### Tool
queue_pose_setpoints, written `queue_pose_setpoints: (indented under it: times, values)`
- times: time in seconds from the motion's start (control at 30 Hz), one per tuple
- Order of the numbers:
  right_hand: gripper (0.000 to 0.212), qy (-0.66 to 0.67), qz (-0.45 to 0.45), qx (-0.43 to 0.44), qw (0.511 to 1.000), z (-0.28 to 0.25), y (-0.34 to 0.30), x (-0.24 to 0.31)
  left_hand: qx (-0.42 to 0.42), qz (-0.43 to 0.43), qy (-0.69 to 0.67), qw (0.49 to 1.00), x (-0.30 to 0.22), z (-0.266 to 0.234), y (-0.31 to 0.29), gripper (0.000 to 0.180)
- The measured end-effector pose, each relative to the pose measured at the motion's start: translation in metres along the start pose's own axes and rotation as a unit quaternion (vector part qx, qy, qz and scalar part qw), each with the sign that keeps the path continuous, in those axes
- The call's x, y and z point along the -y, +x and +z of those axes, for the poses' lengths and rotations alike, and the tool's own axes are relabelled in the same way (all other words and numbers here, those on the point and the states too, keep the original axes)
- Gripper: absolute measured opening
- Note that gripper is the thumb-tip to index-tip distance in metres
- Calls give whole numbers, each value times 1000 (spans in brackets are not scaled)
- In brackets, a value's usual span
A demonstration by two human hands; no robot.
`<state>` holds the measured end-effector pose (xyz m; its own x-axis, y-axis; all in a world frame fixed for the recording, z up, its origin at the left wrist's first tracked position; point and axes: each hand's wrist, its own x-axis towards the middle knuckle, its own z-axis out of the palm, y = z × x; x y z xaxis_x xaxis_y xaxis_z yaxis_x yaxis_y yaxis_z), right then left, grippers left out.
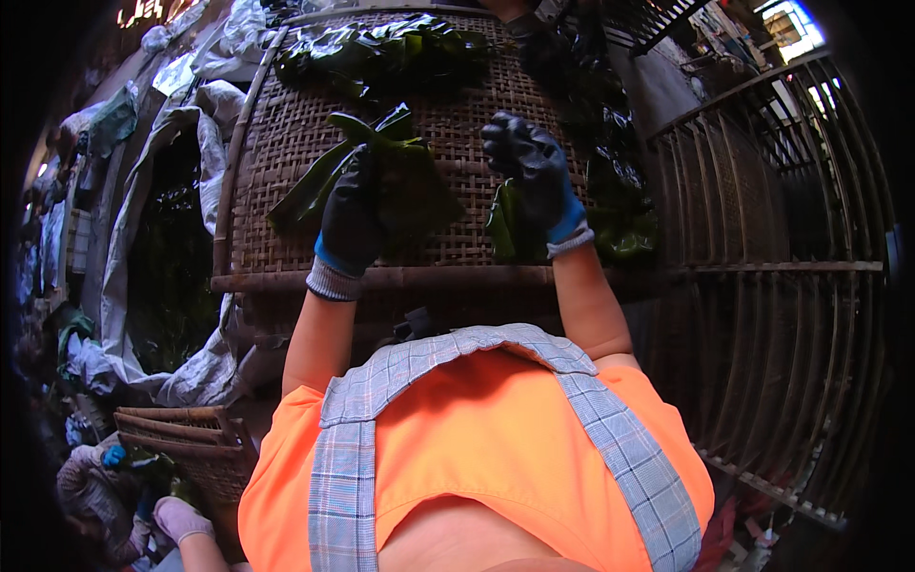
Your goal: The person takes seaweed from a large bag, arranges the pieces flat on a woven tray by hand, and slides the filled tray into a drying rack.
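My left hand point(353, 210), in a black glove with blue at the wrist, is closed round a bunch of glossy dark green leaf-like strips point(415, 191). The ends fan out on both sides over the woven tray. To its right is my right hand point(540, 172), in a matching glove, with its fingers curled in. A green strip point(503, 221) hangs from under its palm; the grip itself is partly hidden. Both hands are over the near half of the woven bamboo tray point(286, 124).
A heap of similar strips point(391, 52) lies at the tray's far side; more lie to the right point(620, 214). A pale-lined container point(205, 157) stands left. Slatted racks point(734, 191) stand right. Another person's gloved hand point(181, 520) is low left; a dark sleeve point(538, 43) is at the far edge.
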<state>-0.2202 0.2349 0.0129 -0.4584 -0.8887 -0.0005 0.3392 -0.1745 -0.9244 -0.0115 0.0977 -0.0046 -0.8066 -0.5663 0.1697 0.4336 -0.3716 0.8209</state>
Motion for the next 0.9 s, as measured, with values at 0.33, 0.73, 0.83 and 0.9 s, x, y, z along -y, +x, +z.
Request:
queue_pose_setpoints:
  times: [0.33, 0.73, 0.83, 0.9]
  values:
    - [42, 99, -53, 72, 991, -32, -29, -47, 100, -167, -357, 913, 50, 67, 34, 45]
    - [34, 68, -44, -149, 985, -120, -14, 70, -53, -211, 92, 972, 112, 110, 101, 49]
    - [32, 167, 13, -94, 981, -123, 13, 73, 148, -259, -195, 934, 119, 119, 122, 53]
    - [32, 191, -2, -29, 981, -145, 31, 63, 172, -263, -259, 914, 122, 121, 139, 46]
